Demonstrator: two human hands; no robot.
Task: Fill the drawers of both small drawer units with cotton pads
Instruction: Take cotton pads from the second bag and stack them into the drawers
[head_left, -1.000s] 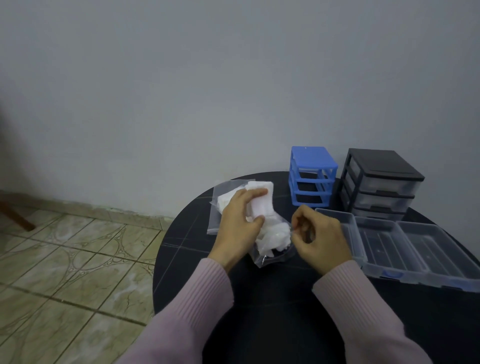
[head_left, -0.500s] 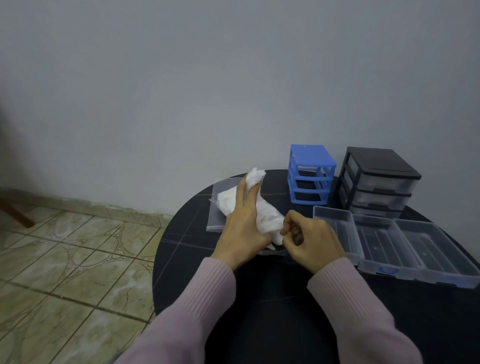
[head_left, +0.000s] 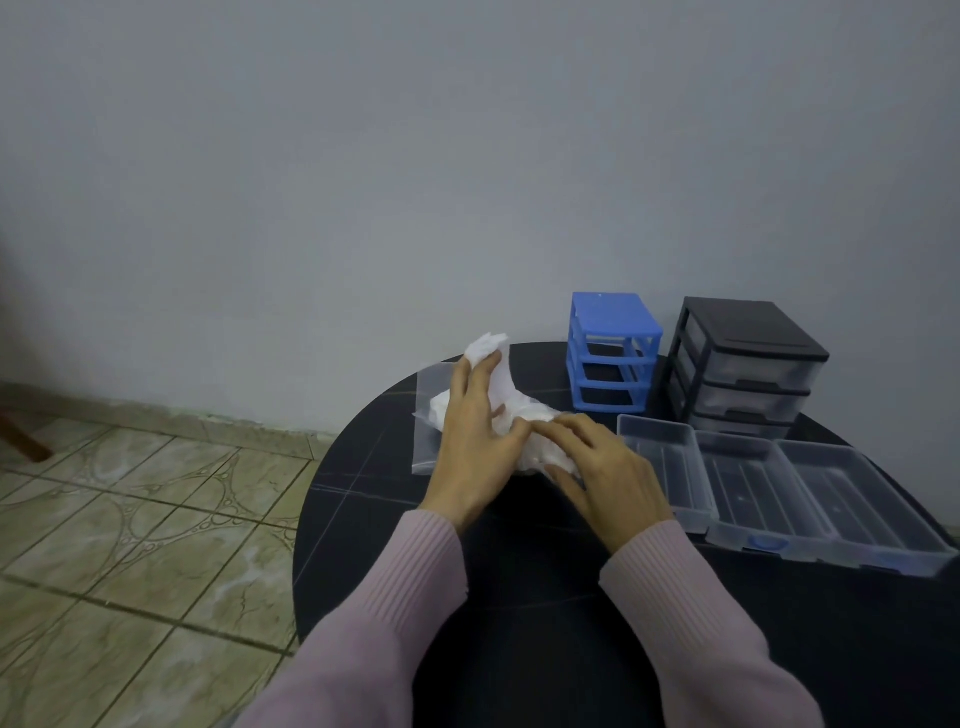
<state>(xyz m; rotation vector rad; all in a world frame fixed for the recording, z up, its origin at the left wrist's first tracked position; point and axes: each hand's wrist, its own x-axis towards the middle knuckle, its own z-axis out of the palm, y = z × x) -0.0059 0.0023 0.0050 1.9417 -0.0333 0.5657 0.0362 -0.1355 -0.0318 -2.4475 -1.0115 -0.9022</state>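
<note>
**Both hands on the cotton pads, drawers laid out empty**

Head view: your left hand (head_left: 475, 439) lies over a white stack of cotton pads (head_left: 501, 387), fingers spread and curved around it, fingertips up near the raised end of the stack. Your right hand (head_left: 605, 470) rests on the lower end of the same pads, fingers slightly bent and apart, thumb tucked under the edge; whether it pinches the pads or only presses them, cannot tell. The pads sit partly inside a clear plastic bag (head_left: 431, 415) lying flat on the round black table (head_left: 519, 649), left of centre, near the wall side.

Right of the hands, three clear plastic drawers (head_left: 779, 493) lie side by side on the table, touching each other, nothing visible inside them. Behind them stands a small blue plastic drawer frame (head_left: 610, 353) with its three slots open. Just beside it to the right stands a small black drawer unit with translucent drawers (head_left: 743, 374), drawers pushed in.

Pink ribbed sleeves (head_left: 395, 623) cover both forearms. Beige patterned floor tiles (head_left: 130, 519) show left of the table, pale grey wall (head_left: 467, 156) behind.
</note>
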